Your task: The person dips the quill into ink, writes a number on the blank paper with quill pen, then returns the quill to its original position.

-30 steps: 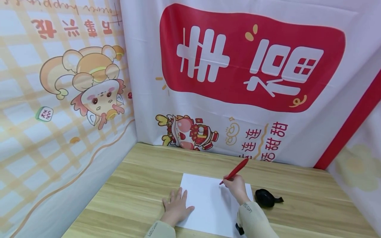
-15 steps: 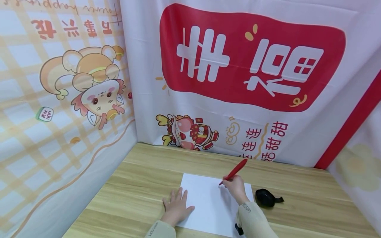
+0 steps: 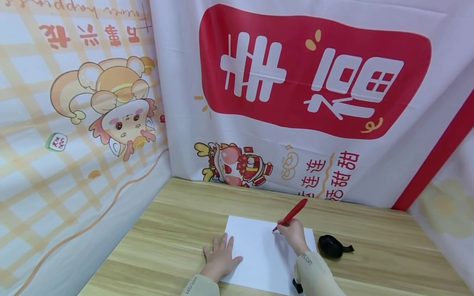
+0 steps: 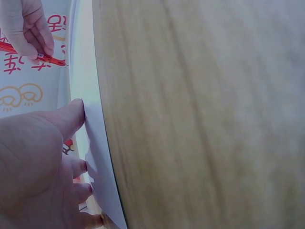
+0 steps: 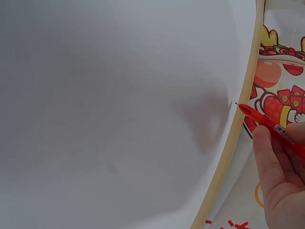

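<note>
A sheet of white paper [image 3: 255, 255] lies on the wooden table. My left hand [image 3: 220, 257] rests on its left edge with the fingers spread, some of them on the wood beyond it; in the left wrist view the thumb [image 4: 74, 117] touches the paper. Over the upper right part of the sheet, my right hand [image 3: 293, 234] pinches a red pen [image 3: 296, 210], tilted with its top end up to the right. In the right wrist view, the pen's fine tip [image 5: 236, 103] is right at the paper, beside a short dark mark [image 5: 231, 105].
To the right of the paper sits a rounded black object [image 3: 331, 246] with a short tail. A small black thing [image 3: 297, 285] shows partly under the right sleeve [image 3: 314, 273]. Printed cloths hang behind the table [image 3: 177, 218] and along its left side.
The pen tip has shifted very slightly, a little left and toward me, with the right hand moving along. The left hand and the paper stay in place.
</note>
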Demonstrator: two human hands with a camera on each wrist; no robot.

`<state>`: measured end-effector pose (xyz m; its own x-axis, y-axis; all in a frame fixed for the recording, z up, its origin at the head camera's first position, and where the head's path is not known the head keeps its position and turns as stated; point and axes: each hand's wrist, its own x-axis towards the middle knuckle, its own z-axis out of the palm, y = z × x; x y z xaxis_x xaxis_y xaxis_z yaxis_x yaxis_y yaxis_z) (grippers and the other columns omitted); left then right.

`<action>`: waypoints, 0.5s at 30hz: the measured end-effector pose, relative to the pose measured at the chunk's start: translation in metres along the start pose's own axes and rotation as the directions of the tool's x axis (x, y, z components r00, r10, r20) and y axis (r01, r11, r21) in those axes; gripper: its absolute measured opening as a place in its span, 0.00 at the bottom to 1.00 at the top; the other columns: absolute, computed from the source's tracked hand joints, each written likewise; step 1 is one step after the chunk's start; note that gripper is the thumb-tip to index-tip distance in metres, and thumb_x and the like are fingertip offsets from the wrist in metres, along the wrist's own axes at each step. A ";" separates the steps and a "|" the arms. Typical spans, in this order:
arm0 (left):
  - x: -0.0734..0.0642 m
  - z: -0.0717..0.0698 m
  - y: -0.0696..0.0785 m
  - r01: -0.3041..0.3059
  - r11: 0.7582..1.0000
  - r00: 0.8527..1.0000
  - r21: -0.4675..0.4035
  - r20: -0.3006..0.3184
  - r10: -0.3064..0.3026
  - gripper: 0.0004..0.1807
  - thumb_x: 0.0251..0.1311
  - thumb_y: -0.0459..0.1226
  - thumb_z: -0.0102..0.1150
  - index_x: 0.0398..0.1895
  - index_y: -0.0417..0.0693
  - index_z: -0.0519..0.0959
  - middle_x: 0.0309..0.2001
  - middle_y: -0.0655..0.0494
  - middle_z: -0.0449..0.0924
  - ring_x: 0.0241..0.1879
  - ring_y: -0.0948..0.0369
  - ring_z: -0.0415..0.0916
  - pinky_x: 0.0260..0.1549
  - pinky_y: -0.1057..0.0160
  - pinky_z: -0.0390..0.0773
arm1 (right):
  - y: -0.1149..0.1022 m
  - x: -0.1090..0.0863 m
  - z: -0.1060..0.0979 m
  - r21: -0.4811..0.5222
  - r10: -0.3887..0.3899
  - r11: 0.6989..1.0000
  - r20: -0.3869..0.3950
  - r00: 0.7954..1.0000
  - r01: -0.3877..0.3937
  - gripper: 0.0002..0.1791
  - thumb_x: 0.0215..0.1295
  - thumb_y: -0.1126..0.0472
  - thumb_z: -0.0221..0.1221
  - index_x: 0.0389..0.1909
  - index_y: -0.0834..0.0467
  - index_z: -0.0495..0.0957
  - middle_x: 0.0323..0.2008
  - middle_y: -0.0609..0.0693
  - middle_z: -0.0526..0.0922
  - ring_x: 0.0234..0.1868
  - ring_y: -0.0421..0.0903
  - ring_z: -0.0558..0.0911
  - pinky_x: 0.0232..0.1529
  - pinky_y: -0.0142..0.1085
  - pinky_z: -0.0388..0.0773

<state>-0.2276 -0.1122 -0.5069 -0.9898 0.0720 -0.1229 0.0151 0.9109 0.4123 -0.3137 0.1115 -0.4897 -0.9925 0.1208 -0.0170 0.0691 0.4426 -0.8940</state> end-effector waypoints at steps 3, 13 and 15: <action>0.001 0.000 0.000 0.000 1.000 1.000 -0.004 0.008 0.000 0.38 0.58 0.55 0.52 0.66 0.41 0.61 0.69 0.39 0.50 0.66 0.35 0.38 0.51 0.25 0.33 | 0.000 -0.001 0.000 -0.003 -0.008 1.000 0.007 1.000 0.008 0.07 0.54 0.72 0.58 0.35 0.68 0.79 0.27 0.55 0.82 0.30 0.49 0.81 0.32 0.40 0.80; 0.002 0.002 -0.002 -0.003 1.000 1.000 0.002 0.012 0.003 0.39 0.58 0.56 0.51 0.66 0.41 0.61 0.69 0.40 0.50 0.66 0.35 0.38 0.51 0.25 0.33 | 0.002 -0.002 0.000 0.002 -0.016 1.000 0.005 1.000 0.016 0.08 0.54 0.72 0.58 0.36 0.69 0.79 0.28 0.55 0.82 0.29 0.48 0.81 0.33 0.40 0.80; 0.003 0.002 -0.002 -0.002 1.000 1.000 0.006 0.013 0.002 0.39 0.58 0.56 0.51 0.66 0.41 0.61 0.69 0.40 0.50 0.66 0.35 0.38 0.51 0.25 0.33 | 0.003 -0.002 0.000 0.003 -0.022 1.000 0.007 1.000 0.022 0.09 0.54 0.72 0.58 0.37 0.69 0.79 0.28 0.55 0.82 0.29 0.48 0.81 0.33 0.40 0.80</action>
<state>-0.2299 -0.1131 -0.5103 -0.9879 0.0792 -0.1332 0.0183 0.9131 0.4073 -0.3118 0.1120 -0.4923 -0.9945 0.1045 -0.0007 0.0470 0.4422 -0.8957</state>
